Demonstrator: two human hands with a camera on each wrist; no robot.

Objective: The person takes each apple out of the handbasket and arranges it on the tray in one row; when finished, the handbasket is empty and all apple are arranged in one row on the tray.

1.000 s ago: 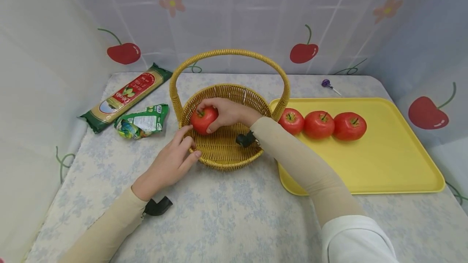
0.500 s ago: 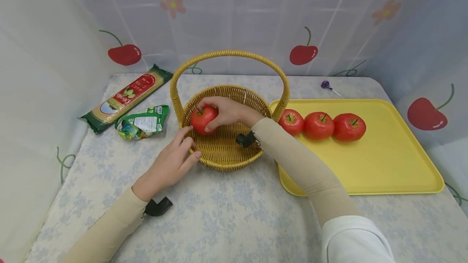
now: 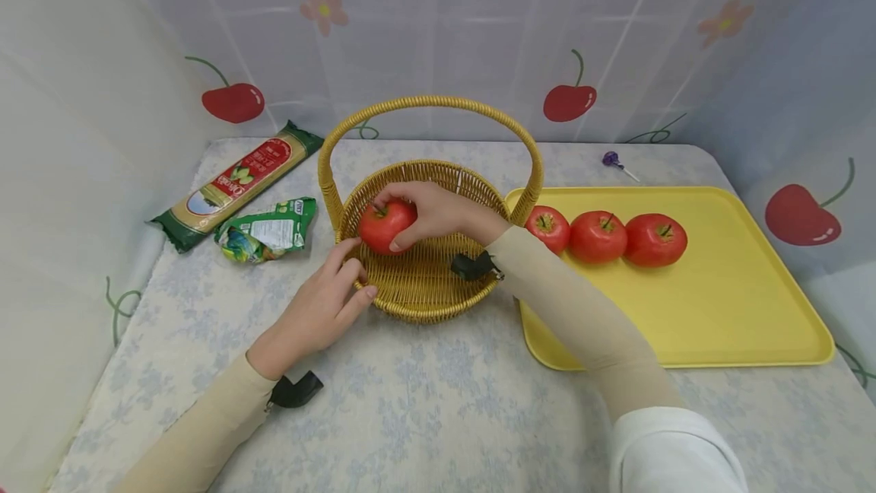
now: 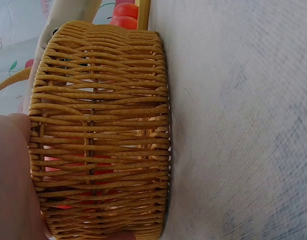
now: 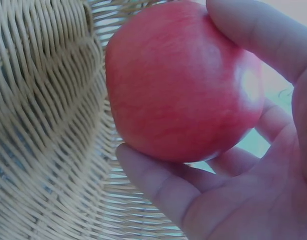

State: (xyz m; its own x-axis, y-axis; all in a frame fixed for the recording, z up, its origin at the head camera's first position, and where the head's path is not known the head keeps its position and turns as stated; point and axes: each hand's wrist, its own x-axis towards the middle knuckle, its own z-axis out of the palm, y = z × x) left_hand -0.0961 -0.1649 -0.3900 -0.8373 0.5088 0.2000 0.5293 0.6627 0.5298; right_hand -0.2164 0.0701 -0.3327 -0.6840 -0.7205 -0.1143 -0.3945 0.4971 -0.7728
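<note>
My right hand (image 3: 434, 211) grips a red apple (image 3: 385, 228) inside the left part of the yellow wicker basket (image 3: 417, 310). In the right wrist view, thumb and fingers curl round the apple (image 5: 181, 85) next to the woven wall (image 5: 53, 125). At the basket's front left rim, my left hand (image 3: 318, 306) holds the edge, fingers bent at the rim and thumb along the front. The left wrist view shows the basket's outer side (image 4: 98, 120) close up, with red showing through gaps in the weave. Part of the left hand is out of that view.
A yellow tray (image 3: 739, 287) on the right bears three red apples (image 3: 598, 236) in a row. Behind it lies a purple lollipop (image 3: 611, 160). To the left are a long noodle packet (image 3: 236, 185) and a green snack bag (image 3: 274, 228). The basket's tall handle (image 3: 431, 101) arches overhead.
My right hand has shifted slightly to the right with the apple, still within the basket. The left hand stays at the rim.
</note>
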